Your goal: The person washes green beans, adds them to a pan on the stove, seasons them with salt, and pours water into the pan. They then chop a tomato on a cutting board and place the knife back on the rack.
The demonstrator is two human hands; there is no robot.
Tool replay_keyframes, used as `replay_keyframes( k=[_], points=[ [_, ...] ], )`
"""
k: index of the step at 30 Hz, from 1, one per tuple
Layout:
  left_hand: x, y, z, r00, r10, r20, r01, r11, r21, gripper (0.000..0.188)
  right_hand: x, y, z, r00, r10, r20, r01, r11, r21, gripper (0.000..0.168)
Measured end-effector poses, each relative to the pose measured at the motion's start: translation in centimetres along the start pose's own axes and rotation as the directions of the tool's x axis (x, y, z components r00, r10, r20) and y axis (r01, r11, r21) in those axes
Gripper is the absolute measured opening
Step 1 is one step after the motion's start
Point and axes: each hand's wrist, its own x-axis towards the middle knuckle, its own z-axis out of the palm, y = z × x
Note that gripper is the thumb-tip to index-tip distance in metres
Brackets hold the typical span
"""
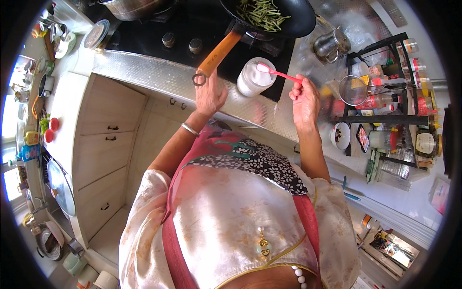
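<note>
My right hand [305, 103] pinches the handle of a small pink plastic spoon [283, 75]. The spoon's bowl, with white granules in it, is over the mouth of a jar [251, 83] of white granular seasoning at the hob's front edge. My left hand [210, 94] is at the end of the wooden handle [221, 54] of a black wok [301, 20]; the fingers are partly hidden beneath the handle, so its grip is unclear. Cut green beans or similar green stalks [265, 16] lie in the wok, which sits on the black gas hob [144, 39].
A metal pot [126, 9] stands at the hob's back left. To the right are a lidded steel pot [332, 45], a black rack [382, 119] of bottles and jars, a strainer [353, 90], a white bowl [340, 136] and a phone [362, 138]. White cabinets [108, 108] flank the left.
</note>
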Motion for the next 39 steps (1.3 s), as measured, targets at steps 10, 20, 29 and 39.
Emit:
replay_keyframes(
  k=[10,20,29,39],
  points=[
    [-0.2,-0.1,0.1,1.0,-0.007,0.001,0.007,1.0,-0.017,0.067,2.5,-3.2,0.6,0.998,-0.06,-0.028,0.06,0.998,0.013,0.019],
    [0.1,-0.1,0.4,1.0,0.008,0.009,-0.008,0.996,-0.092,0.065,15.9,-6.8,6.0,0.918,-0.367,-0.151,0.343,0.925,-0.163,0.011],
    [-0.1,-0.4,0.3,0.999,0.0,0.037,0.003,0.996,-0.089,0.059,18.3,-7.0,6.5,0.923,-0.311,-0.227,0.294,0.95,-0.105,0.016],
    [-0.1,-0.2,0.0,1.0,0.006,0.005,-0.006,0.995,-0.096,0.056,22.1,-7.5,8.2,0.884,-0.42,-0.204,0.35,0.886,-0.306,0.018]
  ],
)
